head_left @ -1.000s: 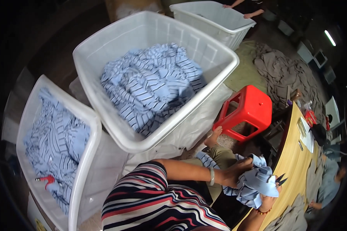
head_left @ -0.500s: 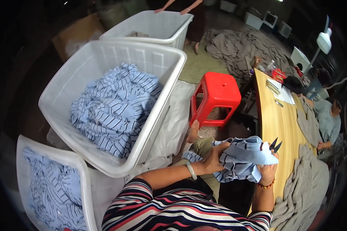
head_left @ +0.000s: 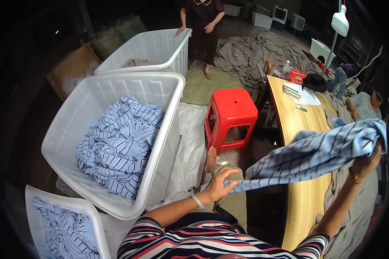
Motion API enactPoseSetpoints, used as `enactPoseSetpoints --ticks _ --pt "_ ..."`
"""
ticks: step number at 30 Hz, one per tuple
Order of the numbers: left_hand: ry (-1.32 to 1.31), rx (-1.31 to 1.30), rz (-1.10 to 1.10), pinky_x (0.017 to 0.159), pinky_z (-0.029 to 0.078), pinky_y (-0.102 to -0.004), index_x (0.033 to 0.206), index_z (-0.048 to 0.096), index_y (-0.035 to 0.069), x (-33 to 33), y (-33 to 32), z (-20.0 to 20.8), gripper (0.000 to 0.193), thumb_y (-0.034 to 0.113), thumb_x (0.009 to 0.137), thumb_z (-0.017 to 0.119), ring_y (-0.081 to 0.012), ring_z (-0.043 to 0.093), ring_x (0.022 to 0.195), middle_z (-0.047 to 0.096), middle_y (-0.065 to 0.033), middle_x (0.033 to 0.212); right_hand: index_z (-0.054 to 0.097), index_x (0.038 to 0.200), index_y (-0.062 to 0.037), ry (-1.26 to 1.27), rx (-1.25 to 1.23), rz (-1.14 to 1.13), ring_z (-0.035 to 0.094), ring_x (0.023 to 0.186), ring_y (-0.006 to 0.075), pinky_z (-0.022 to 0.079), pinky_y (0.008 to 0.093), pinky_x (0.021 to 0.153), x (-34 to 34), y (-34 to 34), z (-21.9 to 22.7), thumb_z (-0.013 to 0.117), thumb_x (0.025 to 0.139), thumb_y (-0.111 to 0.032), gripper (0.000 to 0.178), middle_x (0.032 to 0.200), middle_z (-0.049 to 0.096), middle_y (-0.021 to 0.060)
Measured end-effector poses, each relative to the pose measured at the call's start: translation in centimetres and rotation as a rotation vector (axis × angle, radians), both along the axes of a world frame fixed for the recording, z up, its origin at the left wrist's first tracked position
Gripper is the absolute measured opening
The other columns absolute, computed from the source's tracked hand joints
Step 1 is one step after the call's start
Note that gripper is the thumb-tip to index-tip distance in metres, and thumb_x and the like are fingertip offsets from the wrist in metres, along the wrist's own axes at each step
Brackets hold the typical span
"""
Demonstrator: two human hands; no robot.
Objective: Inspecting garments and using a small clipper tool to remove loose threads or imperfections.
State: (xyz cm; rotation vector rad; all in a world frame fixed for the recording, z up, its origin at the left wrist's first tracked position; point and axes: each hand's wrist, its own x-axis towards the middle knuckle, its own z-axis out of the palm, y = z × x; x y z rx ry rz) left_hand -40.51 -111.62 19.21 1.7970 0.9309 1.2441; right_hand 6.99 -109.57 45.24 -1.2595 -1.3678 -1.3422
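Note:
A light blue garment with dark stripes (head_left: 311, 157) stretches from my lap across the edge of the wooden table (head_left: 304, 194). My right hand (head_left: 369, 159), raised over the table's right side, is closed on its bunched upper end. Low on the left, my left hand (head_left: 220, 185) has its thumb and fingers around the narrow trailing end, with a loose grip. Blade tips do not show at my right hand, and the cloth hides part of its fingers. More striped garments (head_left: 121, 142) lie heaped in the large white bin (head_left: 103, 84) to my left.
A smaller white bin (head_left: 95, 216) holds striped cloth. Ahead stands a red stool (head_left: 234, 108). Grey-brown cloth (head_left: 350, 216) lies along the table's right side, papers (head_left: 307, 96) at its far end. One person (head_left: 201, 30) stands by another bin (head_left: 116, 56); another (head_left: 367, 105) sits at right.
My right hand has swung up and right, drawing the bundled garment out lengthwise. My left hand has moved slightly left. The dark blades seen beside the right hand no longer show.

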Motion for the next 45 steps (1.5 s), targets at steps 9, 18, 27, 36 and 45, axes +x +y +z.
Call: enactPoseSetpoints --ticks 9,18,27,36,45 --pt "0.062 -0.293 -0.001 0.085 0.053 -0.0287 0.118 0.061 0.000 -0.9 2.5 -4.6 0.031 0.004 0.087 0.066 -0.0171 0.060 0.102 0.059 -0.0094 0.114 0.058 0.112 0.0098 0.396 0.336 0.344 0.071 0.088 0.0265 0.060 0.0349 0.081 5.6 7.5 10.3 0.066 0.090 -0.003 0.027 0.102 0.070 0.0221" --pt "0.103 -0.324 -0.075 0.078 0.052 -0.0297 0.113 0.063 0.001 0.1 4.0 -6.3 0.030 0.005 0.084 0.067 -0.0218 0.062 0.094 0.062 -0.0118 0.106 0.065 0.118 -0.0034 0.454 -0.100 0.265 0.065 0.085 0.0157 0.051 0.0299 0.078 8.9 14.0 -1.3 0.071 0.084 -0.029 0.042 0.100 0.070 0.0087" --pt "0.252 -0.361 -0.035 0.083 0.054 -0.0295 0.114 0.063 0.000 -1.4 4.0 -5.4 0.030 0.005 0.085 0.067 -0.0186 0.062 0.099 0.061 -0.0100 0.110 0.067 0.106 -0.0065 0.742 -0.863 0.141 0.065 0.081 0.0413 0.051 0.0466 0.072 4.0 16.8 -18.2 0.055 0.091 -0.029 0.029 0.089 0.067 0.0230" --pt "0.415 0.039 -0.101 0.085 0.049 -0.0363 0.115 0.062 0.005 -1.4 9.2 -1.1 0.034 0.019 0.085 0.068 -0.0269 0.058 0.095 0.058 -0.0141 0.103 0.064 0.114 -0.0039 0.462 -1.034 0.231 0.064 0.103 0.0361 0.051 0.0398 0.089 0.5 13.3 -30.0 0.054 0.093 -0.014 0.025 0.110 0.067 0.0195" --pt "0.332 0.394 -0.009 0.091 0.046 -0.0415 0.100 0.064 0.003 -4.8 18.6 13.1 0.030 0.026 0.081 0.069 -0.0353 0.059 0.100 0.062 -0.0179 0.097 0.062 0.122 -0.0024 0.590 -1.167 0.092 0.064 0.106 0.0356 0.049 0.0388 0.091 6.6 16.3 -30.7 0.045 0.096 -0.015 0.033 0.114 0.068 0.0185"
